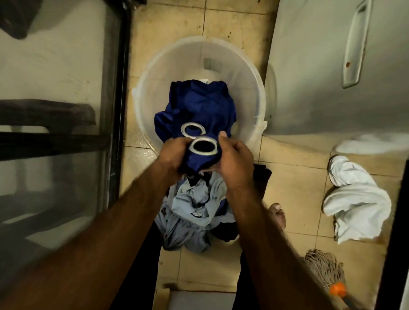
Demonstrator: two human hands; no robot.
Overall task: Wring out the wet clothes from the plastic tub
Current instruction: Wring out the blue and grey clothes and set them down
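Observation:
A clear plastic tub point(156, 62) stands on the tiled floor ahead of me. A dark blue garment point(202, 106) with white-trimmed openings hangs from my hands down into the tub. My left hand point(174, 155) and my right hand point(234, 160) both grip its bunched upper end, close together, just above the tub's near rim. Below my hands a heap of light blue clothes point(189, 214) lies on the floor between my legs.
A white cloth point(355, 201) lies crumpled on the floor at the right. A mop head point(324, 267) with an orange collar lies at the lower right. A grey appliance point(350, 68) stands right of the tub, a dark framed screen door point(56, 120) at the left. My bare foot point(278, 215) shows beside the heap.

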